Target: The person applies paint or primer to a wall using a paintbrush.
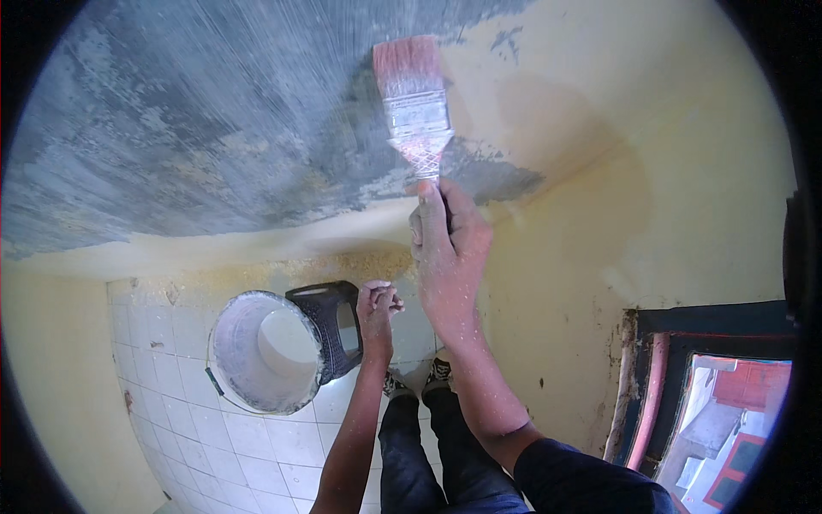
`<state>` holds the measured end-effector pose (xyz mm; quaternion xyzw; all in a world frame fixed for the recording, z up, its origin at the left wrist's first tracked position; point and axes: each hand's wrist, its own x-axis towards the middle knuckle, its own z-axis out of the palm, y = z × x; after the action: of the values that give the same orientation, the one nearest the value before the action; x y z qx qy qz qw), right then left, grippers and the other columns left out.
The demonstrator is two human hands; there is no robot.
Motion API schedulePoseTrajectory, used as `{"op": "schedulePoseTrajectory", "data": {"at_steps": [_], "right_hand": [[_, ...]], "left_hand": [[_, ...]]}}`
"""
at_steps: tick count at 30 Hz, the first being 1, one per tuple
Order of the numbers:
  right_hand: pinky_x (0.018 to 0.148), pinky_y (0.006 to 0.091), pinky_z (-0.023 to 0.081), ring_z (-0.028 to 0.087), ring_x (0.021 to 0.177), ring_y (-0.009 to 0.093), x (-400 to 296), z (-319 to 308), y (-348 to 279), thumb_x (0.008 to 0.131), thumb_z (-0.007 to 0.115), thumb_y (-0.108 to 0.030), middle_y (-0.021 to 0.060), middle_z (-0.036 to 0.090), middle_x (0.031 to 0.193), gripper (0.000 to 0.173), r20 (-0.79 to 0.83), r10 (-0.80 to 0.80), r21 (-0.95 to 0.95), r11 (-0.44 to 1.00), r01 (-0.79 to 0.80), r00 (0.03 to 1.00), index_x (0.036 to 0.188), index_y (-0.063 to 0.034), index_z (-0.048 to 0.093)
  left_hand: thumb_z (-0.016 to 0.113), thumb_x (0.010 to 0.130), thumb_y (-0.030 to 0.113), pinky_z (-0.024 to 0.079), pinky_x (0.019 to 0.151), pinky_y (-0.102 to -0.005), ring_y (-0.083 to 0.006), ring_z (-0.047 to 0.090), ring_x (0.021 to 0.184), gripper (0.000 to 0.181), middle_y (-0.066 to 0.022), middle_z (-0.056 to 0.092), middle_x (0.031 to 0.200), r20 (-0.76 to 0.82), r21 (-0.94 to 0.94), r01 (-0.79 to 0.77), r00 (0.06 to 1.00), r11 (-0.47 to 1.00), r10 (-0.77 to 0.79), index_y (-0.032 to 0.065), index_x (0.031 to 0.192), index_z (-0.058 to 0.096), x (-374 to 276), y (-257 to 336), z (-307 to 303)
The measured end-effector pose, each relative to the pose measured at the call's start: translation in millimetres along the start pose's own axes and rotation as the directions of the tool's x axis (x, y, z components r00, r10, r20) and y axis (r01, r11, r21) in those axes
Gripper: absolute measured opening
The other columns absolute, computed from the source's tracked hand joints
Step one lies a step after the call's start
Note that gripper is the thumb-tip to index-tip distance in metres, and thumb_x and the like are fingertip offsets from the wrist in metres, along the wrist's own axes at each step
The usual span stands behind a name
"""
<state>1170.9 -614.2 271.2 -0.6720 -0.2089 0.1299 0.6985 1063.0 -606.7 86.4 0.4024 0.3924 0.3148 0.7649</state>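
Note:
My right hand [449, 250] grips the handle of a wide paintbrush [417, 109] spattered with white paint. Its reddish bristles point up against the wall [212, 141], where a grey, streaky coat meets the cream paint. Whether the bristle tips press on the surface cannot be told. My left hand [380, 302] hangs lower, fingers loosely curled and holding nothing visible. Just left of it, a paint-smeared bucket [282, 379] with whitish liquid at the bottom rests on a black plastic stool [343, 321].
White floor tiles [250, 437] spread below, with yellowish flakes [347, 266] along the wall's foot. A dark-framed window [713, 321] opens at lower right. The cream wall [578, 257] has a brownish damp-looking patch. My shoes [438, 371] stand close to the stool.

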Motion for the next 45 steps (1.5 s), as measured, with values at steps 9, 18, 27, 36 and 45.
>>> {"op": "schedulePoseTrajectory", "data": {"at_steps": [9, 18, 27, 36, 45], "right_hand": [[0.046, 0.0237, 0.029, 0.035, 0.054, 0.004, -26.1, -0.5, 8.4, 0.097, 0.05, -0.021, -0.0047, 0.04, 0.06, 0.026, -0.002, 0.007, -0.122, 0.992, -0.007, 1.0, 0.088, 0.0013, 0.058], [0.049, 0.0302, 0.035, 0.04, 0.054, 0.011, -4.8, -3.8, -3.0, 0.096, 0.05, -0.018, 0.0051, 0.044, 0.06, 0.025, -0.001, -0.133, -0.322, 0.938, 0.126, 0.991, 0.093, 0.0039, 0.06], [0.048, 0.0297, 0.033, 0.037, 0.056, 0.007, -3.0, -14.5, -83.1, 0.097, 0.049, -0.019, -0.0003, 0.04, 0.06, 0.026, -0.062, -0.021, -0.033, 0.999, 0.018, 0.998, 0.086, 0.0032, 0.056], [0.046, 0.0241, 0.029, 0.035, 0.054, 0.004, -29.6, -29.2, 19.2, 0.097, 0.05, -0.02, -0.0028, 0.04, 0.061, 0.024, -0.039, 0.056, -0.121, 0.991, -0.061, 0.998, 0.087, 0.0008, 0.058], [0.044, 0.0197, 0.026, 0.033, 0.053, 0.001, 9.0, 0.1, 58.2, 0.098, 0.049, -0.017, -0.0063, 0.04, 0.063, 0.019, -0.051, -0.022, 0.013, 1.0, 0.022, 0.998, 0.091, -0.0017, 0.059]], "left_hand": [[0.058, 0.088, 0.009, 0.048, 0.064, -0.028, -0.0123, 0.055, 0.069, 0.012, -0.0032, 0.055, 0.082, -0.055, -0.008, 0.007, 0.998, 1.0, -0.007, 0.0062, 0.098, 0.054, -30.1, 59.0, 22.8], [0.055, 0.095, 0.018, 0.037, 0.042, -0.0227, -0.0075, 0.044, 0.047, 0.013, -0.0011, 0.051, 0.067, 0.001, -0.045, -0.004, 1.0, 0.999, 0.004, 0.0053, 0.092, 0.055, -33.7, 104.6, 40.6], [0.049, 0.097, 0.038, 0.019, 0.029, -0.0215, -0.0048, 0.028, 0.032, 0.039, 0.0039, 0.033, 0.045, -0.011, -0.169, 0.154, 0.987, 0.974, -0.158, 0.0125, 0.068, 0.046, -38.7, 105.0, 25.9], [0.048, 0.097, 0.037, 0.014, 0.035, -0.0236, -0.005, 0.023, 0.036, 0.039, 0.0057, 0.028, 0.049, 0.029, -0.186, 0.131, 0.991, 0.974, -0.128, 0.0117, 0.068, 0.045, -35.6, 86.4, 19.8], [0.049, 0.096, 0.034, 0.015, 0.041, -0.0238, -0.0035, 0.021, 0.042, 0.035, 0.0073, 0.025, 0.053, -0.033, -0.161, -0.034, 0.999, 0.986, 0.029, 0.011, 0.07, 0.044, 17.7, 51.2, 17.4]]}}
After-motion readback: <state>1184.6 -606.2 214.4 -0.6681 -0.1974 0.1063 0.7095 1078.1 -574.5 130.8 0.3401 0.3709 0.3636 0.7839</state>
